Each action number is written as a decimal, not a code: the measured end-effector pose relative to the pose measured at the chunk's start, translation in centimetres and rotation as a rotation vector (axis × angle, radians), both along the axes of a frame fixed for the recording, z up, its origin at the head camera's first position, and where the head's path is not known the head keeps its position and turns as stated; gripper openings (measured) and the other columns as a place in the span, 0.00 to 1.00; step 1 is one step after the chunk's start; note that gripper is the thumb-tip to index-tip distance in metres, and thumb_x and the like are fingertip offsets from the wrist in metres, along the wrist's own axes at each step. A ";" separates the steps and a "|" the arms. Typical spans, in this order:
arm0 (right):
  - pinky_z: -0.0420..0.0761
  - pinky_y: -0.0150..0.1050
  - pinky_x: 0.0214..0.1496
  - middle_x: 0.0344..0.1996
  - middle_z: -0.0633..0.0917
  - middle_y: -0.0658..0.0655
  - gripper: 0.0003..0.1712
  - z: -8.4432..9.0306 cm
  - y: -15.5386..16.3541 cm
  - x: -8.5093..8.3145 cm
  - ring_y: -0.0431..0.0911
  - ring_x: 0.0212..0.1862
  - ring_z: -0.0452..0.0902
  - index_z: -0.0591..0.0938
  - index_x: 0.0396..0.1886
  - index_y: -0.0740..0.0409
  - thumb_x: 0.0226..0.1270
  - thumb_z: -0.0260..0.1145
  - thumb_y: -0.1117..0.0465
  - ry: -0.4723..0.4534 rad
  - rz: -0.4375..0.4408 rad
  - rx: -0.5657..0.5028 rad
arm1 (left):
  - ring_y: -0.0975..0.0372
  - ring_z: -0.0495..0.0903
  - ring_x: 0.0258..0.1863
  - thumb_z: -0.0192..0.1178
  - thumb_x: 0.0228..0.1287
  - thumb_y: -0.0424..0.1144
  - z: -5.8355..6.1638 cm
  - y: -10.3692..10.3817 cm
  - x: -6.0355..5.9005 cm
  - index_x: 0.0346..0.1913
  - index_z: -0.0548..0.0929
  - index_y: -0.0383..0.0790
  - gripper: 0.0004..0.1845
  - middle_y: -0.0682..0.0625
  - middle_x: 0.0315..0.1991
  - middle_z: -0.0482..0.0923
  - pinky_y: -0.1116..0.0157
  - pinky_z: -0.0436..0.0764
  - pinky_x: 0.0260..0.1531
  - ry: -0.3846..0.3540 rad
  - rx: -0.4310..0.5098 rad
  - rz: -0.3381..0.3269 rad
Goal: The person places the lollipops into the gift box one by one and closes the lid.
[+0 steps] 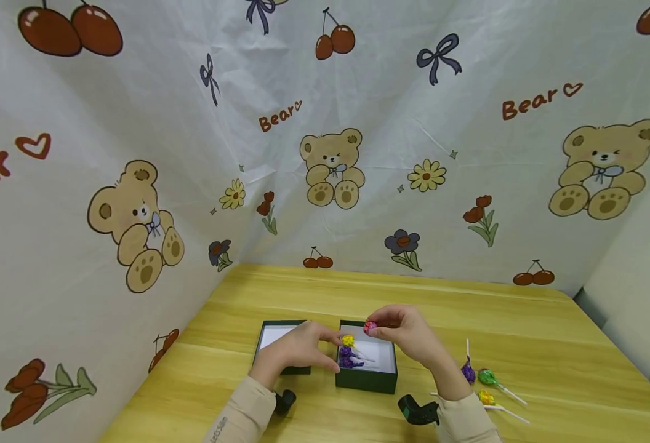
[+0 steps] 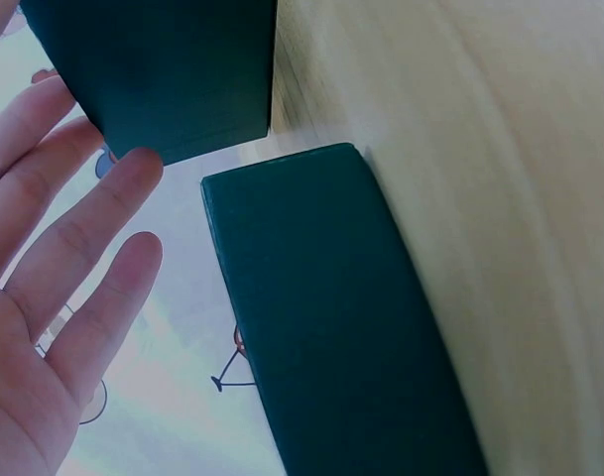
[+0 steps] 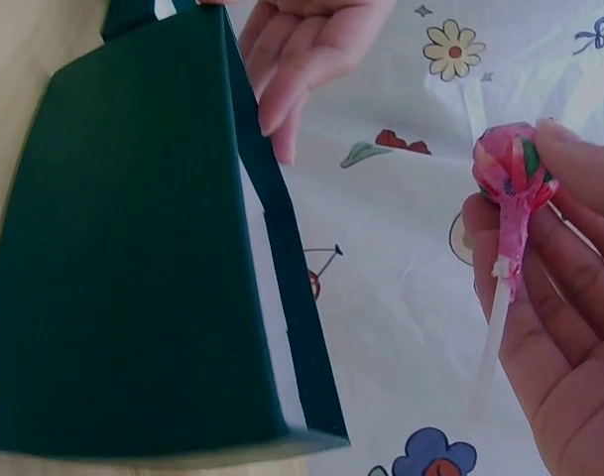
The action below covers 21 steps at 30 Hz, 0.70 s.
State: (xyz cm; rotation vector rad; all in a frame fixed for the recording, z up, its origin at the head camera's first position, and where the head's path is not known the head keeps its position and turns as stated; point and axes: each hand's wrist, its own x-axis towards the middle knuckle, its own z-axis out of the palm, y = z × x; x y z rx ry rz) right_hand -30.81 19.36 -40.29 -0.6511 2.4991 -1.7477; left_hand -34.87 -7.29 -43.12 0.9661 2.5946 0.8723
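My right hand (image 1: 410, 332) pinches a pink-wrapped lollipop (image 3: 510, 164) by its round head, above the back right of a dark green box (image 1: 365, 381). In the right wrist view the lollipop's white stick points down. Inside the box, a yellow lollipop (image 1: 348, 340) and purple lollipops (image 1: 346, 357) lie along the left side, sticks to the right. My left hand (image 1: 301, 346) is at that box's left edge, thumb and fingers spread, holding nothing; whether its fingertips touch the rim I cannot tell. Its fingers are extended in the left wrist view.
A second green box part (image 1: 268, 332) with a white inside lies to the left, partly behind my left hand. On the wooden table (image 1: 441, 295) at right lie a purple lollipop (image 1: 468, 373), a green one (image 1: 487, 376) and a yellow one (image 1: 486, 398). A bear-print cloth (image 1: 380, 104) hangs behind.
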 end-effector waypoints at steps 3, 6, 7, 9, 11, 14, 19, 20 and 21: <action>0.87 0.39 0.46 0.44 0.87 0.67 0.14 -0.1 -0.8 -0.1 0.41 0.42 0.85 0.85 0.48 0.70 0.67 0.69 0.65 -0.009 0.012 -0.017 | 0.63 0.78 0.62 0.77 0.52 0.52 0.0 -0.1 -0.1 0.55 0.86 0.49 0.26 0.57 0.63 0.80 0.58 0.78 0.62 0.005 0.001 -0.005; 0.87 0.38 0.45 0.43 0.88 0.68 0.13 -0.2 -1.5 -0.2 0.43 0.41 0.86 0.85 0.47 0.70 0.67 0.69 0.67 -0.016 0.013 -0.019 | 0.63 0.78 0.61 0.77 0.52 0.52 0.0 -0.2 -0.1 0.56 0.86 0.47 0.28 0.57 0.59 0.83 0.59 0.79 0.61 0.003 0.006 0.000; 0.87 0.39 0.45 0.43 0.88 0.68 0.12 -0.2 -1.6 -0.2 0.43 0.41 0.86 0.86 0.47 0.70 0.67 0.69 0.67 -0.016 0.011 -0.018 | 0.64 0.79 0.61 0.77 0.52 0.52 0.0 -0.2 -0.2 0.56 0.86 0.47 0.28 0.57 0.58 0.84 0.59 0.79 0.61 0.006 0.002 0.001; 0.87 0.39 0.44 0.42 0.88 0.67 0.11 -0.4 -1.9 -0.3 0.46 0.41 0.86 0.86 0.46 0.70 0.67 0.68 0.68 -0.017 0.012 -0.010 | 0.64 0.79 0.60 0.77 0.52 0.52 0.1 -0.2 -0.2 0.57 0.86 0.47 0.29 0.58 0.56 0.84 0.59 0.79 0.61 0.004 -0.001 0.002; 0.86 0.37 0.44 0.41 0.88 0.66 0.10 -0.7 -2.2 -0.5 0.47 0.41 0.86 0.87 0.45 0.69 0.66 0.68 0.68 -0.019 0.008 0.007 | 0.64 0.79 0.60 0.77 0.52 0.52 0.1 -0.2 -0.3 0.56 0.86 0.47 0.28 0.59 0.56 0.84 0.60 0.80 0.60 0.008 -0.006 -0.002; 0.85 0.34 0.43 0.41 0.89 0.64 0.10 -1.2 -2.5 -0.7 0.46 0.41 0.85 0.87 0.44 0.68 0.66 0.69 0.67 -0.019 -0.002 0.041 | 0.65 0.79 0.59 0.77 0.53 0.51 0.1 -0.2 -0.3 0.56 0.86 0.47 0.27 0.58 0.57 0.84 0.61 0.80 0.59 0.014 -0.010 -0.011; 0.84 0.33 0.43 0.40 0.89 0.61 0.12 -2.1 -3.0 -1.2 0.44 0.41 0.85 0.86 0.45 0.68 0.66 0.70 0.64 -0.033 -0.008 0.076 | 0.64 0.79 0.60 0.76 0.54 0.50 0.1 -0.2 -0.2 0.58 0.85 0.46 0.28 0.56 0.58 0.84 0.60 0.80 0.59 0.005 -0.009 -0.010; 0.85 0.33 0.44 0.39 0.89 0.61 0.12 -2.4 -3.1 -1.3 0.44 0.41 0.85 0.86 0.45 0.69 0.66 0.70 0.64 -0.038 -0.008 0.077 | 0.64 0.79 0.60 0.76 0.54 0.50 0.1 -0.2 -0.2 0.59 0.84 0.46 0.29 0.56 0.58 0.84 0.60 0.80 0.59 0.001 -0.008 -0.009; 0.85 0.34 0.44 0.39 0.89 0.61 0.12 -2.6 -3.2 -1.4 0.44 0.41 0.85 0.86 0.45 0.69 0.66 0.70 0.65 -0.042 -0.006 0.077 | 0.63 0.79 0.60 0.76 0.54 0.50 0.1 -0.2 -0.2 0.60 0.84 0.45 0.30 0.56 0.56 0.84 0.60 0.80 0.59 -0.002 -0.008 -0.009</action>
